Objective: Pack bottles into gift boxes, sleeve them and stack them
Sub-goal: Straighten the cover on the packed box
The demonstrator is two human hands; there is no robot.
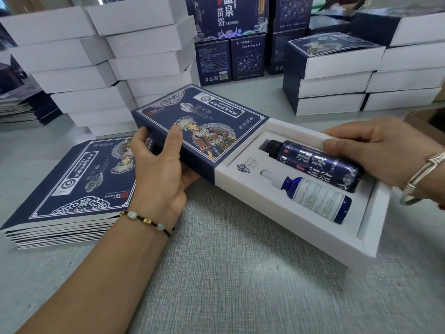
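L hand [160, 169]: clamps blue sleeve [192, 126], thumb on top.
R hand [375, 150]: grips white tray [361, 239] far end, thumb on dark bottle [315, 165].
Axis: tray's long side runs hand-to-hand; approx half still outside sleeve.
Dropper bottle [315, 198]: seated nearside.

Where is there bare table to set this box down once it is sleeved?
Bare tablecloth lies in front, bordered by the flat sleeve pile and the white tray. A smaller patch sits before the upright navy cartons. The white box stacks and sleeved stacks crowd the back.
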